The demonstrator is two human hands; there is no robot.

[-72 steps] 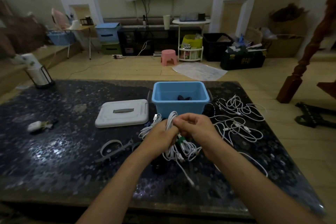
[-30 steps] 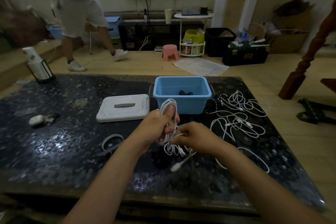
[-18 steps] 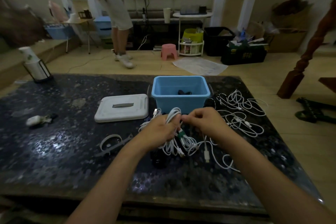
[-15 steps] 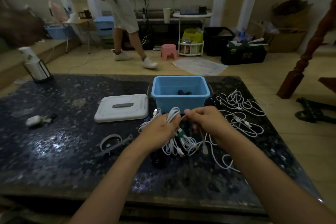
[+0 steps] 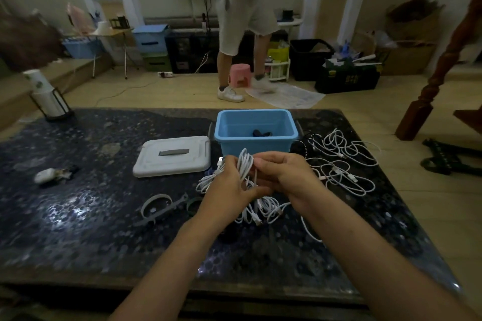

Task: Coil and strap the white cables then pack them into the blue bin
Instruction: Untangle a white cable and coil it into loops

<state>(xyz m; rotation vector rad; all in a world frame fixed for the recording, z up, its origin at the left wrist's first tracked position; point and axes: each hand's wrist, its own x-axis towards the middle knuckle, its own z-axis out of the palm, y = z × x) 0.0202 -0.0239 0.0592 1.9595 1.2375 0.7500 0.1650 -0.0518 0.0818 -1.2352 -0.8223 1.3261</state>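
My left hand [image 5: 229, 187] grips a coil of white cable [image 5: 244, 164] held upright just in front of the blue bin [image 5: 257, 141]. My right hand [image 5: 284, 174] pinches the same cable beside the coil, fingertips touching the left hand. Loose loops of the cable [image 5: 263, 210] hang below both hands onto the table. The bin is open with a dark object inside. Several loose white cables [image 5: 341, 164] lie tangled to the right of the bin. Grey straps [image 5: 159, 207] lie on the table left of my left hand.
The bin's white lid [image 5: 172, 155] lies left of the bin. A small white object [image 5: 48, 175] sits at the far left, and a cup holder [image 5: 49, 101] at the back left corner. A person [image 5: 242, 21] walks on the floor behind the dark table [image 5: 91, 229].
The coil in my left hand has gained loops and the trailing end has been drawn in from the right. The person behind the table has walked from left to right.
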